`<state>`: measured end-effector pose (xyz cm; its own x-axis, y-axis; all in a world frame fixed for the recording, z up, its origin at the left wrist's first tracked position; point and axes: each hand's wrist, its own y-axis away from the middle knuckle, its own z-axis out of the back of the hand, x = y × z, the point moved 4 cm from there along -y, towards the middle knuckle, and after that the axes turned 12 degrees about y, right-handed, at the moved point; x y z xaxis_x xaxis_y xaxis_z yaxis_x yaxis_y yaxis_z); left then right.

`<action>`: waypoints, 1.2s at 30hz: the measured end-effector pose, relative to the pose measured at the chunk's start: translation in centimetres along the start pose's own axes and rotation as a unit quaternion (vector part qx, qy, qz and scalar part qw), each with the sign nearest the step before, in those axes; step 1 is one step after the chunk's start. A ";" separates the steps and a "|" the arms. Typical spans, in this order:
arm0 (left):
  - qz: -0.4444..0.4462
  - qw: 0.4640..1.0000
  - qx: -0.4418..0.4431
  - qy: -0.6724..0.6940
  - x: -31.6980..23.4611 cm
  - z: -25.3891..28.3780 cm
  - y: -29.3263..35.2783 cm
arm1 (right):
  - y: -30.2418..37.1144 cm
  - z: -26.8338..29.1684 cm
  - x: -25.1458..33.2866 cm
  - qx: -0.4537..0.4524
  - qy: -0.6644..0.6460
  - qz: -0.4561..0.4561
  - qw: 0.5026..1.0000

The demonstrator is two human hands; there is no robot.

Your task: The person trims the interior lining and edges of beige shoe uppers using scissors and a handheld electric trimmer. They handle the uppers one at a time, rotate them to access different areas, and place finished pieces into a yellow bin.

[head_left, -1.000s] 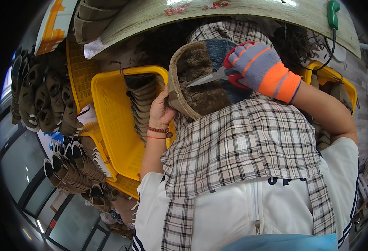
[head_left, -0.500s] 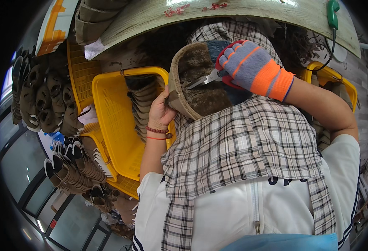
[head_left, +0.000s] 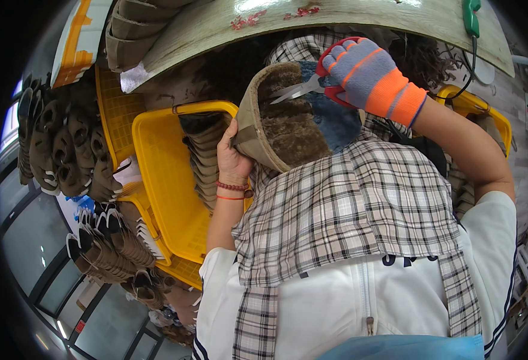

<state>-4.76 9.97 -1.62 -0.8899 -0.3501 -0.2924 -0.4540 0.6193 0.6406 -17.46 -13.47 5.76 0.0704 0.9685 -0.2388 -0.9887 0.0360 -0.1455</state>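
Observation:
My bare left hand [head_left: 234,158] grips the outer side of a brown boot upper [head_left: 288,129], thumb against its outside and other fingers partly hidden. The upper's wide opening faces me, showing brown fur lining and a dark blue section on the right. My right hand [head_left: 366,77], in a grey and orange glove, holds red-handled scissors [head_left: 301,90]. Their blades are parted and point left over the fur inside the opening. Whether the blades touch the fur I cannot tell. The upper rests above my lap, against the plaid apron [head_left: 336,216].
A yellow basket [head_left: 156,180] with stacked brown uppers [head_left: 204,156] stands left of my left arm. Further left are piles of brown shoe uppers [head_left: 66,144]. Ahead is a pale table [head_left: 204,45] with a green-handled tool [head_left: 471,18]. Another yellow basket [head_left: 497,114] is at the right.
My right hand and the scissors have moved up and slightly right, and the blades have spread wider. The upper has tilted slightly; my left hand still grips it.

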 end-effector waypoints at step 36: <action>-0.598 0.404 0.334 -0.607 -7.5 -27.8 5.9 | 11.8 -3.1 -8.8 -0.037 -0.170 -0.403 0.899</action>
<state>0.44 -3.25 24.08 0.8002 -0.3286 -0.5016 -0.1402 0.7107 -0.6893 -29.37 -22.37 3.18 0.7025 0.6556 0.2770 -0.6232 0.7546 -0.2055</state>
